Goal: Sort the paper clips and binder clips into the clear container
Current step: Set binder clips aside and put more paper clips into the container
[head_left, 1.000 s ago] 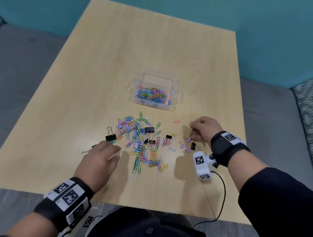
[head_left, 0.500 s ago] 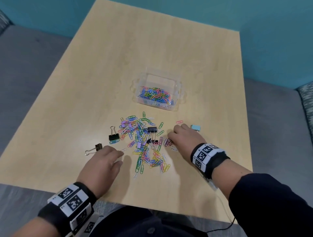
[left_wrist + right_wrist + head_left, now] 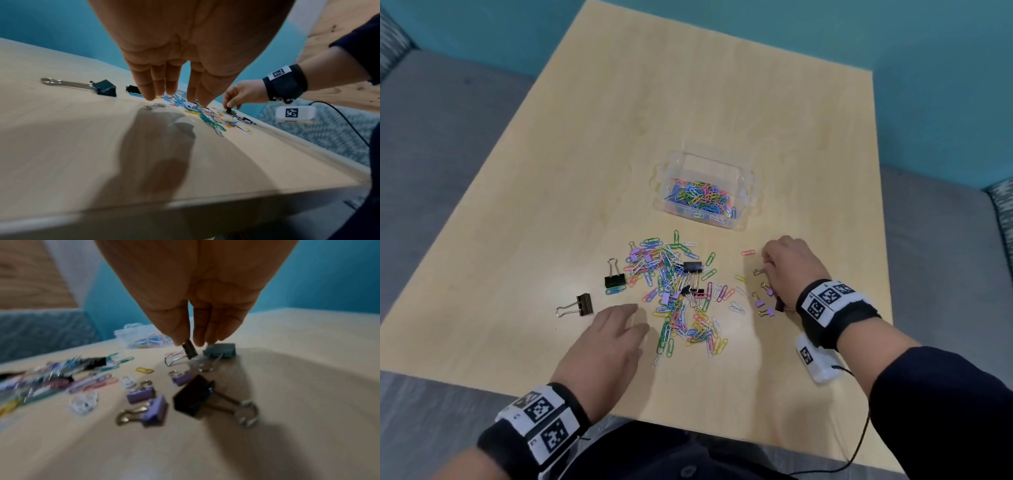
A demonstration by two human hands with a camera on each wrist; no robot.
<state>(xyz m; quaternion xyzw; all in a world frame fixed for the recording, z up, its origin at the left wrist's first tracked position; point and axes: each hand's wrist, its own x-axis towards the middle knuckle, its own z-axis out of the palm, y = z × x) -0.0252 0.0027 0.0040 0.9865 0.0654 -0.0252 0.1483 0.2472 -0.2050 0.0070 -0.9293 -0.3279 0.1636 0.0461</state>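
Two hands work our surface (image 3: 585,171): our right hand (image 3: 786,262) pinches a small black binder clip (image 3: 189,350); our left hand (image 3: 602,346) hovers, fingers relaxed.

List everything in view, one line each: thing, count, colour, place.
table: one, light wood, under everything.
clear container: one, transparent, mid-table, holding mixed-colour paper clips.
loose paper clips: many, mixed colours, piled between the hands.
large binder clips: at least three, black, in and left of the pile.
purple binder clips: at least three, small, beside the right hand.
blue binder clip: one, under the right fingertips.
small black binder clip: one, pinched by the right hand.
left hand: open, fingers straight, at the pile's near-left edge.
right hand: right of the pile.
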